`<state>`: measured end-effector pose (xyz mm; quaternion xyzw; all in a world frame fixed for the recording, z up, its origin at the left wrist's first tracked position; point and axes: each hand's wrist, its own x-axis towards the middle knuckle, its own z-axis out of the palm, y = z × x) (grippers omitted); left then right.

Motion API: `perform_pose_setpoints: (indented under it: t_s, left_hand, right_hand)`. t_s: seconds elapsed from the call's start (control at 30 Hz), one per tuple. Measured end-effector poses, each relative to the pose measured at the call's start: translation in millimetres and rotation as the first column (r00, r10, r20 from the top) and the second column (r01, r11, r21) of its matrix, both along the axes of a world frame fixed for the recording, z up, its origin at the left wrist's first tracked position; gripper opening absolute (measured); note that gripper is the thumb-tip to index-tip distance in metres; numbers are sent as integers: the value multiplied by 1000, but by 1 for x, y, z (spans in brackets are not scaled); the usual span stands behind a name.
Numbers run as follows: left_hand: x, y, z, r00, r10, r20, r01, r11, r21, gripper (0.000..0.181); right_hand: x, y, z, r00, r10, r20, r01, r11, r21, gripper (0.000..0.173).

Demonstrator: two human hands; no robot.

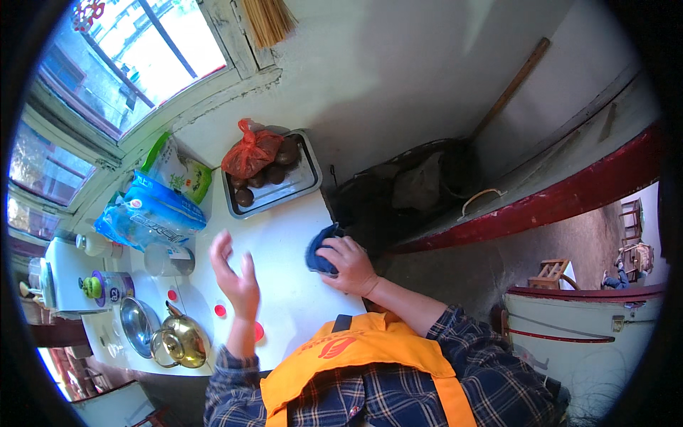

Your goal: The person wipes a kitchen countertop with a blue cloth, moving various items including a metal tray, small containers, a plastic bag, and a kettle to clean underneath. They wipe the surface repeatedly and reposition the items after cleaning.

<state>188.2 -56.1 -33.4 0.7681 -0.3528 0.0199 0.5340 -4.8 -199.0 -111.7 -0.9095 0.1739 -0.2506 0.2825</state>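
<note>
My right hand (351, 262) presses a bunched dark blue cloth (320, 255) on the right edge of the white tabletop (283, 240). To the left, my left hand (235, 275) is raised with its fingers apart and nothing in it, slightly blurred. Red round caps or discs lie near my left forearm, one of them a small red disc (220, 310). Beyond my hands, a metal-rimmed tray (288, 196) holds round brown items (275, 174) and a knotted red plastic bag (251, 152).
A brass-coloured kettle (184, 341), a metal bowl (137, 325), a clear plastic jar (169, 260) and a blue plastic package (160, 208) stand at the left. Right of the table is a dark basin-like container (384, 187). A wooden stool (549, 273) and a partly visible person (619, 276) are farther right.
</note>
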Motion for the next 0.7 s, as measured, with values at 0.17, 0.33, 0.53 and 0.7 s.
perform_pose_setpoints:
  t_s: [0.17, 0.33, 0.53, 0.7]
  left_hand:
    - [-79, 60, -22, 995, -6, -101, 9, 1000, 25, 53]
    - [-87, 77, -26, 979, -184, -91, 197, 969, 150, 51]
    - [-91, 82, -44, 954, -225, -198, 247, 964, 97, 54]
    - [-98, 78, -46, 931, -259, -259, 298, 946, 126, 51]
  right_hand:
    - [58, 32, 25, 971, 236, -20, -236, 971, 29, 55]
    - [90, 30, -15, 971, 185, -150, -204, 971, -124, 53]
    - [57, -34, -15, 978, -124, -166, 85, 971, -224, 43]
    - [-39, -60, -46, 875, -415, -249, 447, 890, 90, 43]
